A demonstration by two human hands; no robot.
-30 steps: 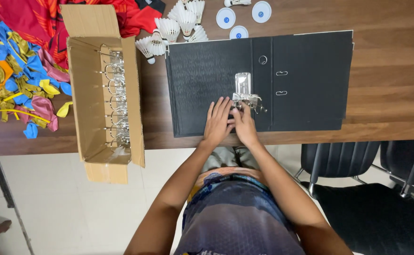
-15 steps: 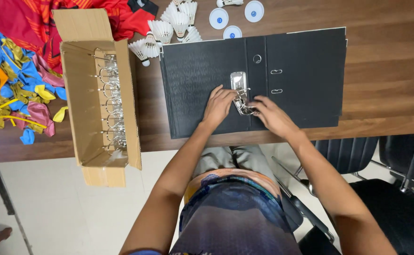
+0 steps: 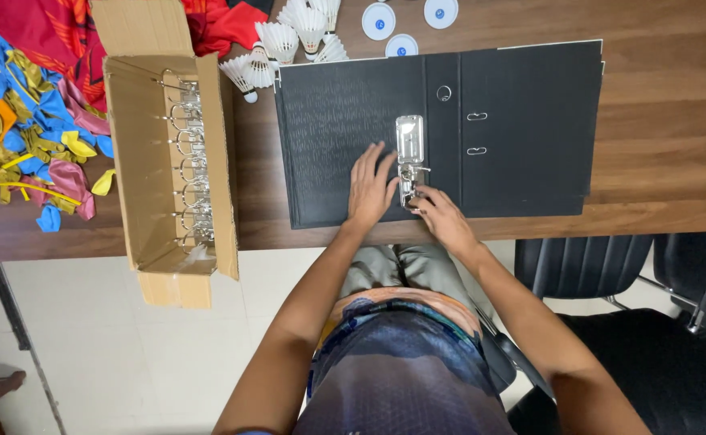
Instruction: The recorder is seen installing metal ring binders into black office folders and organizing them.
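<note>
Taking the open black binder (image 3: 522,129) as your landmark: far to its left a heap of coloured balloons (image 3: 27,145) lies on the wooden table (image 3: 667,105), and between that heap and the binder sits an open cardboard box (image 3: 140,161) holding a row of metal ring clips (image 3: 190,161). Just beyond the binder's upper left corner you have a cluster of white shuttlecocks (image 3: 289,40), with three round white lids (image 3: 401,20) beyond its top edge. The binder itself lies flat and spread wide in front of you, its near edge close to the table's edge. Your left hand (image 3: 371,187) rests palm down on the binder's left cover, fingers spread and flat, closed on nothing, just left of the metal ring mechanism (image 3: 410,157) fixed beside the spine. Your right hand (image 3: 441,217) comes in from the near edge, fingertips pinched at the lower end of that mechanism; whether they actually grip a part of it or only touch it you cannot tell here. To the right and below the binder, past the table edge, stand black chairs (image 3: 578,262).
</note>
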